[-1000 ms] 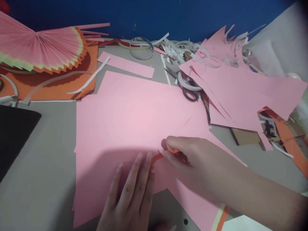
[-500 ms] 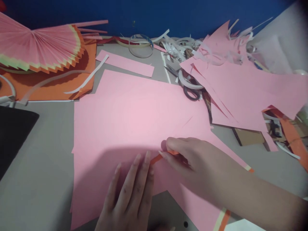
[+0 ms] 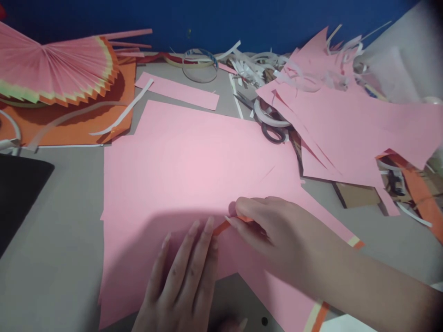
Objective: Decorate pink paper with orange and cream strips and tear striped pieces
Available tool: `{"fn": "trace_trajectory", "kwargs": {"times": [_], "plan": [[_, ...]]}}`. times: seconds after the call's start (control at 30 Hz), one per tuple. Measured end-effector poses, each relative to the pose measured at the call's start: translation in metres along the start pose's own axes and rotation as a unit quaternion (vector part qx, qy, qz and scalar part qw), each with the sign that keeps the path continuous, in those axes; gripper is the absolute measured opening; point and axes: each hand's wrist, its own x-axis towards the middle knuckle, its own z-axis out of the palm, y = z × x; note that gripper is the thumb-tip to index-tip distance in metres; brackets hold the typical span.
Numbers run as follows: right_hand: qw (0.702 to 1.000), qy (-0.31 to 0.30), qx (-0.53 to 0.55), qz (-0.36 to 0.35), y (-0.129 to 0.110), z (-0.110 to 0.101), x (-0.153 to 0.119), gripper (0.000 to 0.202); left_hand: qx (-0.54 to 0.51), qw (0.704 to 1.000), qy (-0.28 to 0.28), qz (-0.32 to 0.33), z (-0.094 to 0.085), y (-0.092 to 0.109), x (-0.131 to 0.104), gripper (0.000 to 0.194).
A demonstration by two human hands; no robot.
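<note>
Pink paper [image 3: 166,161] lies flat in front of me. My left hand [image 3: 183,281] rests on its lower part, fingers stretched out, with the fingertips against a narrow orange paper strip [image 3: 221,227]. My right hand [image 3: 273,226] is closed on the other end of that strip, thumb and fingers curled around it. Beneath the right hand, a pink piece [image 3: 273,295] with a cream and orange border [image 3: 316,316] slants down to the lower right. How the strip is fixed to the paper is hidden by my fingers.
A pleated pink paper fan [image 3: 69,69] lies on orange sheets [image 3: 117,110] at the back left. Scissors [image 3: 273,133], a roll of white tape [image 3: 268,115] and pink offcuts [image 3: 335,124] are at the back right. A clear tape ring [image 3: 200,67] sits near the blue wall [image 3: 214,23].
The whole view has shifted slightly, so things appear a little further left. Both hands keep nearly the same pose on the paper and the orange strip.
</note>
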Motion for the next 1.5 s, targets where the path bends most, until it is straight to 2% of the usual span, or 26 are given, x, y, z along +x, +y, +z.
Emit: {"fn": "trace_trajectory", "kwargs": {"times": [0.1, 0.23, 0.63, 0.83, 1.03, 1.33, 1.5], "plan": [[1.000, 0.005, -0.001, -0.007, 0.002, 0.002, 0.000, 0.025, -0.024, 0.999, 0.010, -0.021, -0.001, -0.001, 0.002, 0.074], [1.000, 0.015, 0.002, -0.013, 0.004, 0.004, -0.001, 0.025, -0.034, 0.998, -0.007, -0.050, -0.003, 0.000, 0.007, 0.071], [0.999, 0.031, -0.007, -0.015, 0.005, 0.006, -0.004, 0.025, -0.034, 0.999, -0.002, -0.037, -0.005, 0.001, 0.007, 0.065], [0.999, 0.038, -0.001, -0.013, 0.005, 0.007, -0.003, 0.028, -0.076, 0.995, 0.031, -0.051, -0.006, 0.003, 0.008, 0.054], [0.999, 0.037, 0.000, -0.011, 0.005, 0.008, -0.004, 0.029, -0.037, 0.998, -0.004, -0.041, -0.005, 0.001, 0.008, 0.065], [1.000, 0.025, 0.006, -0.005, 0.005, 0.007, -0.004, 0.029, -0.078, 0.992, 0.009, -0.103, -0.002, 0.013, 0.010, 0.060], [1.000, 0.031, -0.003, -0.006, 0.004, 0.005, -0.004, 0.030, -0.072, 0.994, 0.003, -0.088, -0.003, 0.011, 0.010, 0.060]]}}
